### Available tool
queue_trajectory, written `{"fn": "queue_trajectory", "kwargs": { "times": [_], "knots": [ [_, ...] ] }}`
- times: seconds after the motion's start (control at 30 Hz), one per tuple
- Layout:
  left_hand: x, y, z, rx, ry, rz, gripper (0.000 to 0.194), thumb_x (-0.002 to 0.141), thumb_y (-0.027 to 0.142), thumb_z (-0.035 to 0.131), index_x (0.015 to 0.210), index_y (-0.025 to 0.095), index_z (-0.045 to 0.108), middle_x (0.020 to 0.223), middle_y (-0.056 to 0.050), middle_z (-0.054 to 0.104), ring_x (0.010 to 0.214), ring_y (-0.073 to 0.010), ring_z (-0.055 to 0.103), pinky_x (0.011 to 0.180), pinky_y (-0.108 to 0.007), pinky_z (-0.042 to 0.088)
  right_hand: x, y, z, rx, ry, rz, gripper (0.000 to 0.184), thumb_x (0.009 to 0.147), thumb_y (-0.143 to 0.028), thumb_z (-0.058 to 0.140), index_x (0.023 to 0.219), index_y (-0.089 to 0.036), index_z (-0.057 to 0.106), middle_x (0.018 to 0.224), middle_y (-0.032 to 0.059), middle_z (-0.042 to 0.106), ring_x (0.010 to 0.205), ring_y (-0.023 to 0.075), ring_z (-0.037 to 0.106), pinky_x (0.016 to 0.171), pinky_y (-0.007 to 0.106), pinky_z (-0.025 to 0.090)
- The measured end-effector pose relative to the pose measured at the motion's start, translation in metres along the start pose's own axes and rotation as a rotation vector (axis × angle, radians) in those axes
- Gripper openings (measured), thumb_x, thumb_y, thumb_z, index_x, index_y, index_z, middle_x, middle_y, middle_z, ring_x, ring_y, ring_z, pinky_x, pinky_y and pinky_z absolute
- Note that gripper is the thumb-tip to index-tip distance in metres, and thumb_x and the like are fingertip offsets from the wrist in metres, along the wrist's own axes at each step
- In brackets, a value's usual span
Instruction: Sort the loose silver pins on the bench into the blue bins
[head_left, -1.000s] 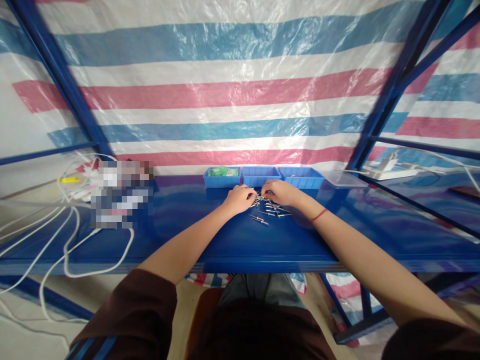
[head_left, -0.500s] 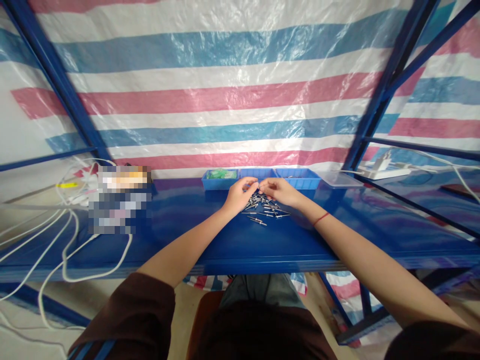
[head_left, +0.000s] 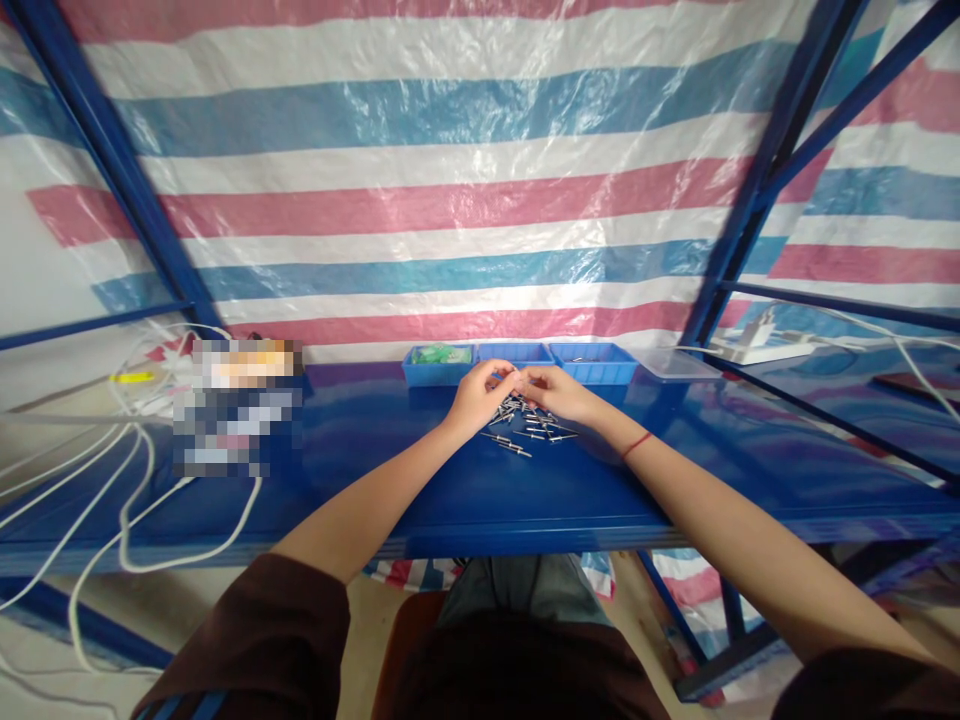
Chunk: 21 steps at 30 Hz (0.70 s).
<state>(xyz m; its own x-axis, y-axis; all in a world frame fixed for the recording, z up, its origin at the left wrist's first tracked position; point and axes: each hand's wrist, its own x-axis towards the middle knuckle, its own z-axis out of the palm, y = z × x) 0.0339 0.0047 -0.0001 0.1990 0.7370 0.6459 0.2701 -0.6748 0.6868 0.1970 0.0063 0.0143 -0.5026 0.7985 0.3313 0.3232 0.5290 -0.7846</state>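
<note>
A loose pile of metal pop rivets lies on the blue tabletop. Over its far side my left hand is closed, thumb and fingers pinched together. Against its fingertips, my right hand is closed in a pinch too. Whatever sits between the fingers is hidden or too small to name. Behind the hands stands a row of blue bins: the left bin has a green bag in it, the middle bin is partly covered by my hands, and the right bin holds a few small metal pieces.
A clear plastic lid lies right of the bins. White cables loop over the table's left side near a pixelated patch. A white power strip is at the far right. Blue frame posts and a striped sheet enclose the back.
My hands have come together so their fingertips meet; before, a small gap lay between them. The whole view has shifted slightly.
</note>
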Motion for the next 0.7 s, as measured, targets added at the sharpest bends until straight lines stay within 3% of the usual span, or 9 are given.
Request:
{"fn": "queue_trajectory", "kwargs": {
  "times": [0.13,0.27,0.47,0.57,0.7],
  "knots": [
    [0.001,0.000,-0.001,0.059,0.041,-0.016,0.017,0.081,0.030,0.053,0.089,0.017,0.061,0.091,-0.004,0.065,0.079,-0.0131,0.060,0.068,-0.022,0.047,0.005,0.008,-0.001,-0.027,0.170,-0.064,0.036,0.074,-0.050,0.056,0.080,-0.014,0.055,0.074,0.0020,0.055,0.056,0.0098,0.048,0.054,0.026,0.041],
    [0.003,-0.003,-0.002,0.063,0.059,-0.070,0.017,0.081,0.027,0.053,0.091,0.016,0.062,0.093,-0.004,0.065,0.077,-0.0131,0.061,0.070,-0.023,0.047,0.003,0.004,-0.005,-0.224,0.332,-0.175,0.028,0.079,-0.044,0.053,0.079,-0.016,0.055,0.076,0.0037,0.058,0.063,0.0124,0.052,0.058,0.026,0.042],
    [0.004,-0.012,-0.001,0.068,-0.044,-0.152,0.026,0.084,0.036,0.048,0.091,0.015,0.063,0.087,-0.003,0.067,0.079,-0.0141,0.061,0.078,-0.026,0.047,-0.004,-0.010,-0.008,-0.562,0.327,-0.266,0.025,0.086,-0.036,0.044,0.075,-0.017,0.057,0.074,0.0052,0.061,0.063,0.0140,0.052,0.063,0.027,0.040],
    [0.005,-0.013,-0.001,0.132,0.015,-0.204,0.029,0.083,0.034,0.051,0.103,0.015,0.060,0.092,-0.005,0.066,0.081,-0.0144,0.060,0.080,-0.027,0.047,0.000,-0.003,-0.019,-0.626,0.444,-0.203,0.026,0.086,-0.035,0.043,0.075,-0.017,0.058,0.073,0.0058,0.062,0.064,0.0156,0.053,0.064,0.028,0.039],
    [0.005,-0.014,-0.002,0.190,0.005,-0.239,0.027,0.082,0.029,0.052,0.105,0.016,0.060,0.091,-0.005,0.066,0.081,-0.0148,0.060,0.082,-0.029,0.047,0.004,0.022,-0.045,-0.698,0.765,0.016,0.026,0.085,-0.036,0.044,0.077,-0.017,0.059,0.078,0.0096,0.062,0.068,0.0188,0.054,0.063,0.030,0.037]
  ]
}}
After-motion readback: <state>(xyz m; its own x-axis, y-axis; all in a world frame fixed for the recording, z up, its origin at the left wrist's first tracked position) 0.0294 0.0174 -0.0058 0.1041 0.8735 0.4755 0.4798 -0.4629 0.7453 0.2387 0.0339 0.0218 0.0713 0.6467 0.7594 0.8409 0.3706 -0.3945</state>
